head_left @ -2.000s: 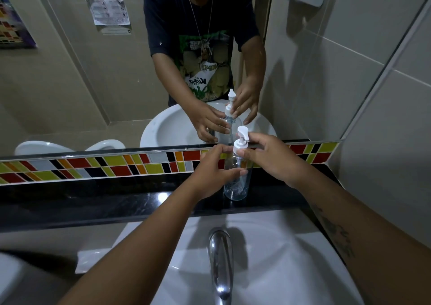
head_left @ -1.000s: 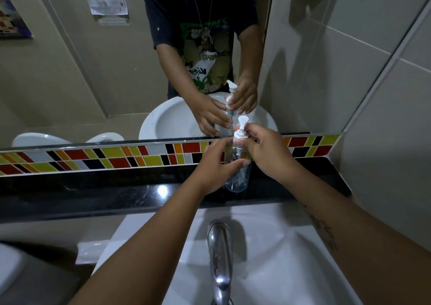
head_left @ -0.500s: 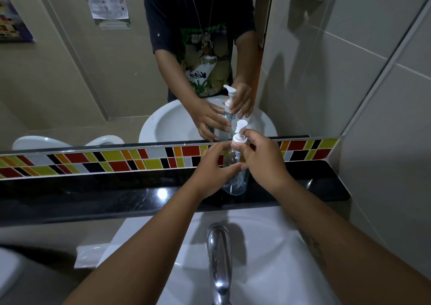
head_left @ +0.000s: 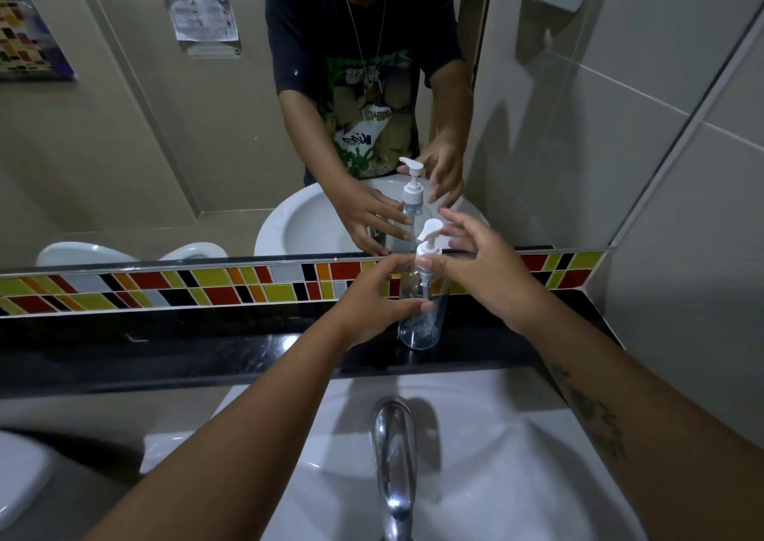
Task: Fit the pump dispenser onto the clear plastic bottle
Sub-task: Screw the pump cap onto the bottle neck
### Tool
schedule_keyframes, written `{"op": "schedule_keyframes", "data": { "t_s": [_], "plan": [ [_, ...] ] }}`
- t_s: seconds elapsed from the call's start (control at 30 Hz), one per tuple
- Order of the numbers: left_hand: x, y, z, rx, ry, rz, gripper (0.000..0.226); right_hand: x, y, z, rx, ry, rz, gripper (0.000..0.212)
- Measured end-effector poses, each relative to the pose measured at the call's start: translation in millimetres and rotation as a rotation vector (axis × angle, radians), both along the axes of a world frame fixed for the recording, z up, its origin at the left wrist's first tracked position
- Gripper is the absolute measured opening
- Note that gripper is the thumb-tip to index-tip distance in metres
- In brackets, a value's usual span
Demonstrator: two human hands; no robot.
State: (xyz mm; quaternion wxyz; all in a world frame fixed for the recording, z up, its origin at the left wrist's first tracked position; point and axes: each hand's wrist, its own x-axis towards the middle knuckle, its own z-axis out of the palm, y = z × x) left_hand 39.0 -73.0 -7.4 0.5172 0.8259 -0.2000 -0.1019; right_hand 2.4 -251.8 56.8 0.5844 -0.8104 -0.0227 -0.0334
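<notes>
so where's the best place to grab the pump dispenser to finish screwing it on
Probably the white collar at the neck of the clear bottle, pinched from the right. It is round and turnable; the pump dispenser spout juts sideways. The left hand steadies the upright body.

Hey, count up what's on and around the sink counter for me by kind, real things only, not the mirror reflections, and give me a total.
Bottle: 1
Pump: 1
Tap: 1
Basin: 1
Hands: 2, left and right
Total: 6
</notes>
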Motion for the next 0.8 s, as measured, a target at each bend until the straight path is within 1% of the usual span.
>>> {"op": "schedule_keyframes", "data": {
  "t_s": [0.03, 0.1, 0.23, 0.4, 0.67, 0.8],
  "plan": [
    [-0.3, 0.1, 0.0, -0.002, 0.005, 0.002, 0.064, -1.4, -3.3, 5.3, -0.018, -0.017, 0.008, 0.074],
    [-0.8, 0.0, 0.6, -0.010, 0.020, -0.002, 0.063, -2.4, -8.2, 14.8, -0.091, -0.070, 0.032, 0.063],
    [-0.5, -0.5, 1.3, -0.023, 0.027, -0.012, 0.061, 1.1, -9.8, 23.0, -0.367, -0.194, 0.116, 0.042],
    [2.6, -0.5, 3.1, 0.003, 0.022, -0.003, 0.060, 10.2, -8.7, 28.8, -0.619, -0.383, 0.138, 0.031],
    [9.5, 1.8, 2.3, 0.039, 0.026, -0.027, 0.060, 15.4, -13.2, 38.6, -0.741, -0.392, 0.202, 0.024],
    [11.1, 2.5, 1.7, 0.042, 0.037, -0.037, 0.060, 16.3, -16.1, 35.0, -0.723, -0.326, 0.207, 0.026]
  ]
}}
